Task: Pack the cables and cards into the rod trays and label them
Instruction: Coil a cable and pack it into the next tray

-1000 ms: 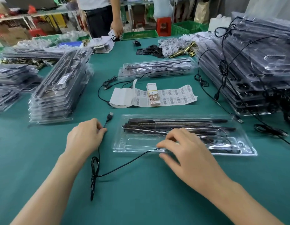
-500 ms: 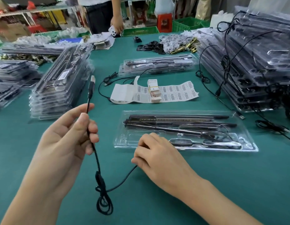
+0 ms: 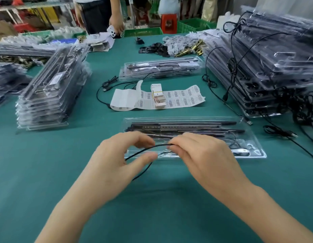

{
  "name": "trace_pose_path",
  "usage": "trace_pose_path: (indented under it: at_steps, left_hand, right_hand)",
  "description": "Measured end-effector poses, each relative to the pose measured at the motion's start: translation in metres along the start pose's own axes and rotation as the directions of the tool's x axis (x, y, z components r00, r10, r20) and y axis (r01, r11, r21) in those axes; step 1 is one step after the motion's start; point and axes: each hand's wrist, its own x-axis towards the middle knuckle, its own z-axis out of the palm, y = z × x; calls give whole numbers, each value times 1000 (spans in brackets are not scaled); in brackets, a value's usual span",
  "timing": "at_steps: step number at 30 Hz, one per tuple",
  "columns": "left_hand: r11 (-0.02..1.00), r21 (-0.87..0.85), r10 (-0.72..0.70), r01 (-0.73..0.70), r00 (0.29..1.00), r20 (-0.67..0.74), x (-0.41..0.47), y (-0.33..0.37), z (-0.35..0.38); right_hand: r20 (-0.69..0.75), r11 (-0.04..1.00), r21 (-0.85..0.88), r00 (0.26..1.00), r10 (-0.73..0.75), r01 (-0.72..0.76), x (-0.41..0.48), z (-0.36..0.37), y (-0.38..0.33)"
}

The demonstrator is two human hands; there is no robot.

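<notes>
Both hands work over the middle of the green table, a little toward its near edge. The right hand pinches a thin black cable between its thumb and curled fingers, just above the near rim of a clear plastic tray. From that pinch the cable arcs leftward to the left hand and passes through the gap between its thumb and bent fingers. A second strand drops from under the thumb toward the near edge. The left fingertips are blurred, so I cannot tell whether that hand clamps the cable or only cradles it.

The tray lies lengthwise across the table. Black rods fill its far half, and a dark cord sits in its right end.

Beyond the tray, toward the far edge, a label sheet printed with barcodes lies flat with its left end curled over. A small bundle of cards rests on top of it. A loose cable is coiled just left of the sheet, and a second packed tray lies further back.

A leaning stack of packed trays stands by the left edge. A taller pile runs along the right edge with black cords draped over it. Brass fittings lie near the far edge, where another person stands holding a phone.
</notes>
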Motion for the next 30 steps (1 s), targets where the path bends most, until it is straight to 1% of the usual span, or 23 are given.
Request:
trace_pose_path:
  at_steps: [1, 2, 4, 7, 9, 11, 12, 13, 15, 16, 17, 19, 21, 23, 25, 27, 29, 30]
  left_hand:
    - [991, 133, 10, -16, 999, 43, -4, -6, 0]
    - [973, 229, -11, -12, 995, 101, -8, -9, 0]
    - [934, 356, -99, 26, 977, 189, -14, -16, 0]
    - [900, 433, -168, 45, 953, 252, -18, -21, 2]
    - [884, 468, -155, 21, 956, 250, -18, -22, 1]
    - [858, 513, -134, -6, 962, 237, -17, -24, 0]
    - [869, 495, -116, -17, 965, 236, -17, -28, -1]
    - [904, 426, -96, -17, 966, 240, -15, -31, -2]
    - [989, 146, -43, 8, 970, 238, -13, -35, -1]
    - [1000, 1, -15, 15, 974, 228, -12, -34, -1]
    - [994, -109, 3, 20, 978, 211, -11, -33, 1]
    - [961, -273, 0, 43, 988, 157, -9, -29, 6]
    - [892, -441, -83, 101, 995, 59, -7, -24, 16]
    - [803, -577, -213, 149, 976, -44, -5, -18, 29]
    - [764, -622, -303, 175, 947, -107, -7, -11, 43]
    - [762, -614, -348, 205, 930, -120, -11, -6, 55]
    - [774, -580, -377, 255, 921, -98, -15, -4, 58]
    - [805, -527, -376, 272, 921, -100, -19, -6, 56]
  right_hand:
    - [19, 997, 45, 997, 69, -70, -4, -1, 3]
    - [31, 989, 69, 992, 126, -128, -8, 0, 5]
    - [45, 979, 58, 980, 192, -194, -13, 2, 6]
    - [60, 973, 57, 974, 218, -222, -16, 4, 4]
    - [73, 975, 39, 974, 214, -217, -16, 6, 5]
    - [101, 982, -60, 977, 187, -182, -16, 10, 6]
    - [98, 981, -115, 981, 166, -155, -16, 12, 7]
    - [81, 980, -151, 986, 144, -131, -15, 15, 6]
    - [31, 978, -185, 994, 101, -93, -13, 21, 1]
    - [14, 979, -188, 997, 80, -76, -12, 24, -4]
    - [7, 981, -183, 998, 66, -63, -11, 27, -9]
    - [23, 988, -151, 999, 42, -38, -10, 34, -19]
    - [84, 992, -115, 995, 54, -44, -7, 37, -28]
    - [134, 993, -98, 987, 86, -73, -4, 40, -32]
    - [184, 990, -86, 975, 125, -111, -1, 42, -34]
    - [239, 984, -42, 954, 180, -175, 1, 45, -33]
    - [272, 970, 10, 934, 232, -243, 2, 47, -30]
    - [276, 966, 13, 929, 246, -260, 3, 47, -29]
